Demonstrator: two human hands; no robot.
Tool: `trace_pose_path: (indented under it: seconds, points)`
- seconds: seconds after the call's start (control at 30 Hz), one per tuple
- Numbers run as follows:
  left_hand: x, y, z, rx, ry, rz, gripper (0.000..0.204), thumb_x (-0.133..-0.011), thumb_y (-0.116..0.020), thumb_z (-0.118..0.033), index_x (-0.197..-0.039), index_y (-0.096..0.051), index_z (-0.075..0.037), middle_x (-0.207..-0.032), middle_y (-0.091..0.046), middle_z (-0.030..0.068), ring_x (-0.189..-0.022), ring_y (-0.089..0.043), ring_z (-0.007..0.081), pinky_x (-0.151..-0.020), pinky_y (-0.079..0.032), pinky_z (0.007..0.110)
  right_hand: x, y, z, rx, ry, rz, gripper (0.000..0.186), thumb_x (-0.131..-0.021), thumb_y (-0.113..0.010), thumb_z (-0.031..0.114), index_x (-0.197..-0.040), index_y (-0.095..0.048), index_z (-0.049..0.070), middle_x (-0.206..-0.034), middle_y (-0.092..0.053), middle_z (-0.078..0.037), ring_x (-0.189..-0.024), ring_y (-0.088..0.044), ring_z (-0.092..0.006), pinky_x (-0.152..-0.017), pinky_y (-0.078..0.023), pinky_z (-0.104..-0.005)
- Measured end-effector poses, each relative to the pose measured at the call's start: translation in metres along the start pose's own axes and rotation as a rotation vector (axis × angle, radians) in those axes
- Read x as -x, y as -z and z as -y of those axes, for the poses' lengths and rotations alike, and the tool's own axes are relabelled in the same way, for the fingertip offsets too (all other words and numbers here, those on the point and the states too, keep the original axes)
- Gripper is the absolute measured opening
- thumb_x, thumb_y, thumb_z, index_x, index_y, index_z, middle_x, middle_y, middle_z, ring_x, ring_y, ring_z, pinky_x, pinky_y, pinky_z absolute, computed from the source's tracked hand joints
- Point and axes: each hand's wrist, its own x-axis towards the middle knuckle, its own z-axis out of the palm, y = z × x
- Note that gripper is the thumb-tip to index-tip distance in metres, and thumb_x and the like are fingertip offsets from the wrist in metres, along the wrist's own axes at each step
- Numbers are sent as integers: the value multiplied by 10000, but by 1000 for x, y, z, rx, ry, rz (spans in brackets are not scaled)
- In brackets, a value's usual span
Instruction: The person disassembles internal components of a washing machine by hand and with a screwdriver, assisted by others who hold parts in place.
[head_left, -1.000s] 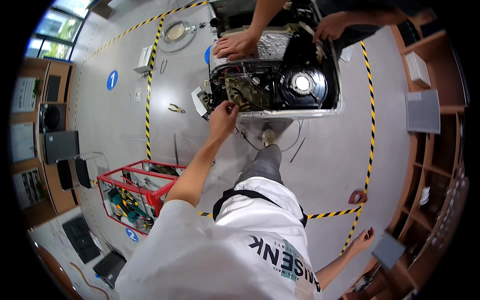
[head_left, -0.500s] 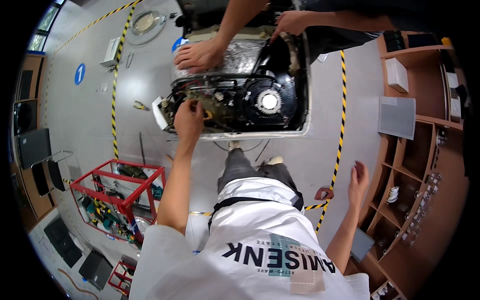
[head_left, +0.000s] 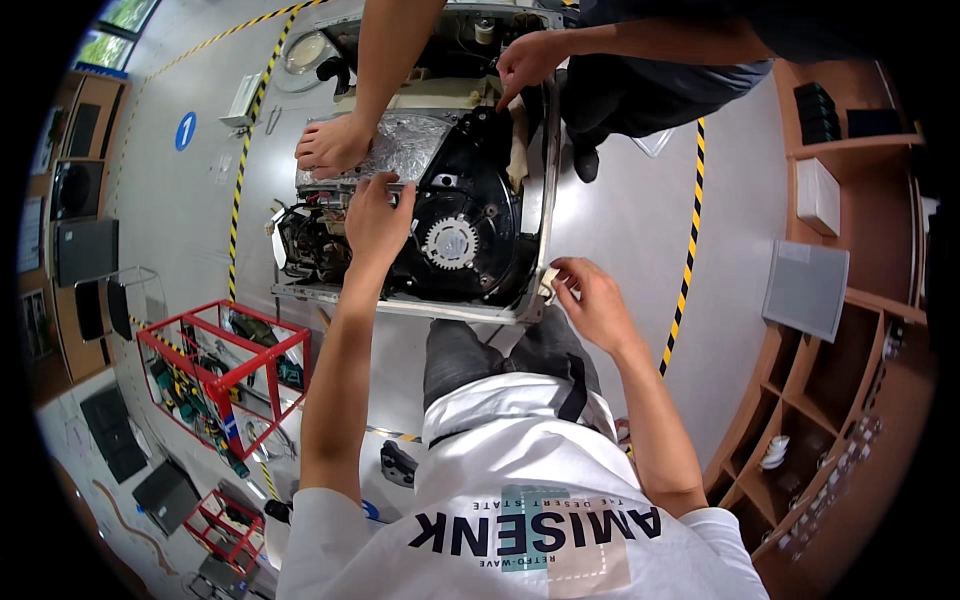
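In front of me lies an opened appliance (head_left: 283, 290) with a metal frame, its inner parts showing. My left hand (head_left: 378, 225) is over it, fingers apart, at the edge of a foil-covered panel (head_left: 405, 140); nothing shows in it. Beside that hand are a wiring cluster (head_left: 318, 235) and a black round housing (head_left: 480, 215) with a white toothed wheel (head_left: 450, 243). At the near right corner, the bent fingers of my right hand (head_left: 597, 305) grip a pale corner piece (head_left: 548, 284) of the frame. Part of this grip is hidden.
Across the appliance, another person's hand (head_left: 338, 148) lies on the foil and their other hand (head_left: 530, 62) points at the housing. A red tool rack (head_left: 270, 355) stands at left, shelving (head_left: 835, 345) at right. Striped tape (head_left: 690, 240) marks the floor.
My left hand has left the wiring and moved up to the foil's edge. My right hand has come from the open space at right to the appliance's corner. The view has shifted.
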Motion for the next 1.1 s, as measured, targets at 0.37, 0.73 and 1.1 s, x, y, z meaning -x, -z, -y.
trace_pose_path:
  seconds: [0.37, 0.73, 1.1]
  points:
    - [-41, -54, -14, -274, -215, 4, 630, -808, -643, -459, -1303, -471, -109, -1024, -519, 258, -910, -555, 399, -756, -460, 461, -13, 9, -32, -132, -19, 126, 195, -851, -583, 91, -1029, -604, 13, -870, -622, -141, -799, -616, -287, -736, -494, -376]
    - [-50, -72, 13, -417, -416, 40, 689, -839, -599, -497, -1380, -380, -133, -953, -502, 221, -832, -545, 387, -706, -453, 447, -66, -74, 14, -221, -143, -194, 691, -832, -600, 130, -1364, -242, -131, -1357, -361, -321, -1258, -387, -414, -1060, -310, -404]
    - [-55, -73, 19, -452, -460, 31, 715, -820, -605, -515, -1387, -389, -135, -962, -515, 206, -867, -542, 392, -734, -446, 463, -159, -105, -9, -468, -291, -548, 655, -816, -631, 144, -1380, -313, 45, -1216, -505, -272, -1140, -492, -410, -953, -403, -430]
